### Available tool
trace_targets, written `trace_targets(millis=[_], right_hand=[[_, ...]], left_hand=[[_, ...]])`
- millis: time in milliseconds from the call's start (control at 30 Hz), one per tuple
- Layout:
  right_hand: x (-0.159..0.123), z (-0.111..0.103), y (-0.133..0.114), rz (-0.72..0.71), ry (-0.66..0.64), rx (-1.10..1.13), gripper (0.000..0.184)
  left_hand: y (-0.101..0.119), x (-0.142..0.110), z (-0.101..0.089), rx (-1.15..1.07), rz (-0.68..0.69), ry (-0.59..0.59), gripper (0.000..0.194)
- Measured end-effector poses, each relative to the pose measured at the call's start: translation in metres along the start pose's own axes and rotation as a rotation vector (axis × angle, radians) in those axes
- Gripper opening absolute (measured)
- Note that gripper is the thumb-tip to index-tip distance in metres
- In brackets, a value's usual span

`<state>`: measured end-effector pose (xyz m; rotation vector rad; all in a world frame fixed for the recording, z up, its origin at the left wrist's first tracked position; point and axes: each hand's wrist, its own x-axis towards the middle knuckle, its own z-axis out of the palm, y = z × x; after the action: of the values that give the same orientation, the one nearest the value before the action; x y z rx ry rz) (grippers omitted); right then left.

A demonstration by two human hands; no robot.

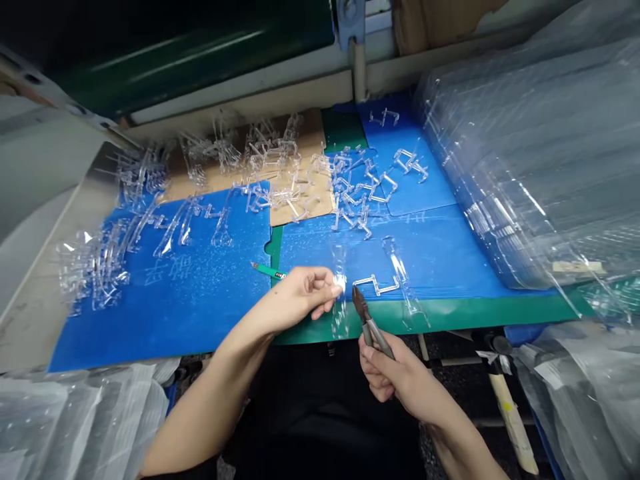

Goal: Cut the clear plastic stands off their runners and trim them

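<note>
Presumably, the blue sheets [305, 247] cushion your work, and the plastic bundle [525, 147] sits at the right to leave room for the loose clear parts [111, 263] farther back. Your right hand [395, 370] is closed around the pliers [367, 318], tips just beside a clear strip [341, 325] across the sheets' front edge; your left hand [303, 293] pinches that strip (its middle is hidden), perhaps to steady it.

No txt legible for sure. L blue sheet [233, 287]: lg. pale chars [171, 265], unreadable. R blue sheet [440, 243]: faint pale marks [411, 217], ditto. Slim green tool [266, 269]: dk. label [281, 275] w/ pale letters, too sm. to make out.
</note>
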<state>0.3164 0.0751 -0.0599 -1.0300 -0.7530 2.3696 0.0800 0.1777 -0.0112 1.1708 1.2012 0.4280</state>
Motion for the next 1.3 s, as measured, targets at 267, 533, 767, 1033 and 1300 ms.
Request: trace_targets(millis=[267,533,767,1033,1300], right_hand=[[-0.021,-0.014,0.013,-0.084,-0.029,-0.032,0.046],[-0.046,-0.02,0.025,-0.097,0.079,-0.14,0.041],[-0.064,-0.018,0.027,-0.096,0.013,-0.137,0.037],[-0.081,-0.013,0.041,-0.103,-0.013,-0.074,0.042],[-0.069,-0.006,0.025,-0.118,0.212,-0.327,0.034]], left_hand=[[0.063,0.069,-0.059,0.447,0.017,0.135,0.047],[-0.005,-0.004,-0.025,0.359,-0.221,0.103,0.053],[0.046,0.025,-0.013,0.85,0.325,0.297,0.032],[0.123,0.144,0.071,1.105,0.39,-0.729,0.03],[0.12,0.084,0.033,0.573,0.289,-0.325,0.034]])
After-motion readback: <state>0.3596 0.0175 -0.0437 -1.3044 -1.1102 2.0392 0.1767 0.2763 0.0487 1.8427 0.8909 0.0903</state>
